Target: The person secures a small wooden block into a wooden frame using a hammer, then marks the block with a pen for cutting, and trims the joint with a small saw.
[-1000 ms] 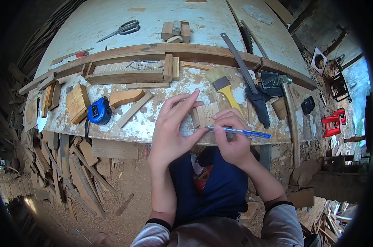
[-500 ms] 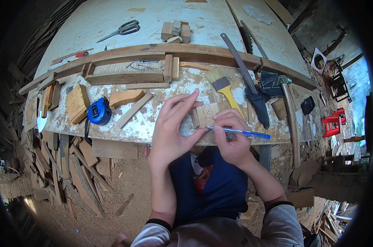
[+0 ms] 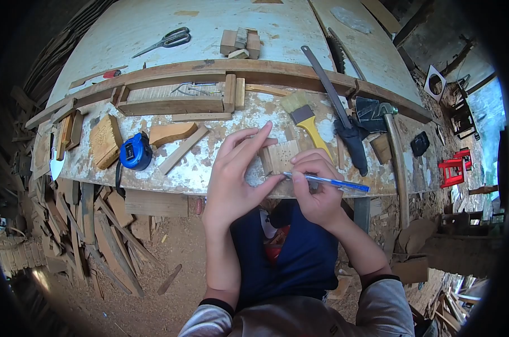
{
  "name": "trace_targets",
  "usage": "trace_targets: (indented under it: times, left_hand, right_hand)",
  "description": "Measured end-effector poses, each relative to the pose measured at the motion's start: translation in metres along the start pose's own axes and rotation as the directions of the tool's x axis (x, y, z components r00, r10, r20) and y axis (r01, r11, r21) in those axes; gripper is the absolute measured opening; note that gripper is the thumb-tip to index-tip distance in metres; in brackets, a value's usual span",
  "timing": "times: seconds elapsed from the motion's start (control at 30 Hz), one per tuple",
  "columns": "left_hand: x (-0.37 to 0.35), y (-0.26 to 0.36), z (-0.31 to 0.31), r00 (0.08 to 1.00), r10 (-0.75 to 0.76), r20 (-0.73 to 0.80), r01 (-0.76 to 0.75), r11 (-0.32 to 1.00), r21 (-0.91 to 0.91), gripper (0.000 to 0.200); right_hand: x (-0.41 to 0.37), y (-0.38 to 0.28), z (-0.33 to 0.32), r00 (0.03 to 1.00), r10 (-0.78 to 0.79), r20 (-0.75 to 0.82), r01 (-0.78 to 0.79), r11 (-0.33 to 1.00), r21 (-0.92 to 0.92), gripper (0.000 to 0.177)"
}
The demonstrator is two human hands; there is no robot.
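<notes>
Little is seen to have changed across the last second. The left hand point(image 3: 235, 180) and the right hand point(image 3: 316, 191) are found in the same places, and only the tail of the slim blue plastic pen point(image 3: 336, 181) has dipped by a trace. The pen work on the block is therefore judged to stand at the same spot, with the tip kept at the block's near edge.

The long paint-flecked white wooden worktop point(image 3: 209, 168) is worn and blotched, with bare brown patches. A curved brown timber rail point(image 3: 181, 72) is laid across it. To the right lie a wooden-handled hammer point(image 3: 399, 163) and a narrow grey steel saw with a black handle point(image 3: 337, 109). A flat brush with a yellow handle and pale bristles point(image 3: 306, 119) is set just beyond the block. A rounded blue tape measure point(image 3: 135, 151) rests to the left among rough offcuts.

The small pale square wooden block point(image 3: 282, 155), straight-grained and unpainted, sits at the worktop's near edge between the 2 hands. The left hand is spread flat, fingers extended over the block's left side and thumb along its near edge. The right hand is closed on the pen, touching the block's right corner.
</notes>
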State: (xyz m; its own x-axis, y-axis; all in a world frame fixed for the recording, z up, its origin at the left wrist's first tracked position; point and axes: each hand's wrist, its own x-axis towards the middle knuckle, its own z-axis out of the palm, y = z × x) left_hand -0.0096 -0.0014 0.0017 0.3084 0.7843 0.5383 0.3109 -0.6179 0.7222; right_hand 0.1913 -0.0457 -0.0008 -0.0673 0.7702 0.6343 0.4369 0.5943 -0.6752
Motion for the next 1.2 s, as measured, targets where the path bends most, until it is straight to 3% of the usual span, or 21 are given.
trace_targets:
  times: [1.2]
  left_hand:
    - [0.0002, 0.0003, -0.0009, 1.0, 0.005, 0.002, -0.005, 1.0, 0.002, 0.093]
  right_hand:
    - [-0.0018, -0.0001, -0.0004, 0.999, 0.023, -0.036, -0.024, 1.0, -0.011, 0.005]
